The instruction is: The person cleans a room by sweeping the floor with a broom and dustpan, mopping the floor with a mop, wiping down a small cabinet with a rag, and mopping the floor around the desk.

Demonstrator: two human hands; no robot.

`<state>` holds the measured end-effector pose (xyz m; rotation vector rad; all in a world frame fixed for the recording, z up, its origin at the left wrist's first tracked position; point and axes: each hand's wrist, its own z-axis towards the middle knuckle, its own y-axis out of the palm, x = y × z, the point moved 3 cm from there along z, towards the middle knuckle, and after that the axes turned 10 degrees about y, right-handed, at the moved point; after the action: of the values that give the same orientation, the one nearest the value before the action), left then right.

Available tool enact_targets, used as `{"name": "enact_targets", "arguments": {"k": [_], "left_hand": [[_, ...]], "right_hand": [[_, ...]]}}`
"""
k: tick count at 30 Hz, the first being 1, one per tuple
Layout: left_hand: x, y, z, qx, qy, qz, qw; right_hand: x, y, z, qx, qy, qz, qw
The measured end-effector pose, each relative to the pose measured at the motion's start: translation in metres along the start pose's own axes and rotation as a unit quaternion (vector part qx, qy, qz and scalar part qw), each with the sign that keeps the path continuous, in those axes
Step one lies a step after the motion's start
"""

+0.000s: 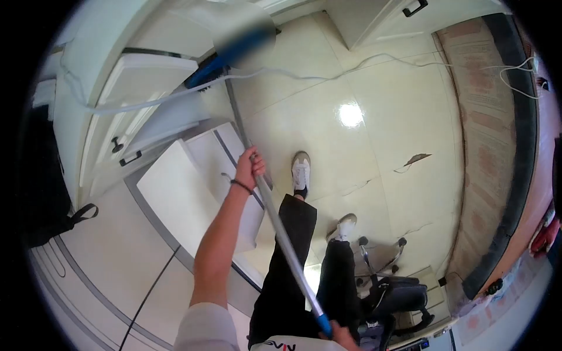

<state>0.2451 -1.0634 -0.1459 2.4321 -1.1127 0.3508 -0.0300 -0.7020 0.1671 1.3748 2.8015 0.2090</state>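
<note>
A broom's long grey metal handle (281, 234) slants from the upper left to the bottom middle and ends in a blue grip (323, 323). My left hand (250, 167), with a dark band at the wrist, is wrapped around the handle about midway. At the bottom edge my right hand (341, 337) closes around the blue grip end, partly cut off by the frame. The blue broom head (211, 71) with dark bristles is at the far end, by the white cabinets; part of it is blurred.
A white cable (263, 71) stretches across above the floor. White drawers (193, 169) stand left of my feet. A wheeled chair (398, 295) is at lower right, beside a long brown-and-dark padded edge (486, 152). Shiny tiles (404, 111) show cracks and a chipped spot.
</note>
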Motion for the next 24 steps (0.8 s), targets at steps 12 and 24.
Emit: {"name": "enact_targets", "arguments": {"k": [12, 24], "left_hand": [[-0.044, 0.113, 0.008, -0.066, -0.025, 0.023, 0.997], [-0.074, 0.172, 0.023, -0.077, -0.018, -0.04, 0.996]], "right_hand": [[-0.009, -0.044, -0.035, 0.092, 0.036, 0.112, 0.989], [-0.01, -0.164, -0.068, 0.108, -0.024, 0.067, 0.992]]}}
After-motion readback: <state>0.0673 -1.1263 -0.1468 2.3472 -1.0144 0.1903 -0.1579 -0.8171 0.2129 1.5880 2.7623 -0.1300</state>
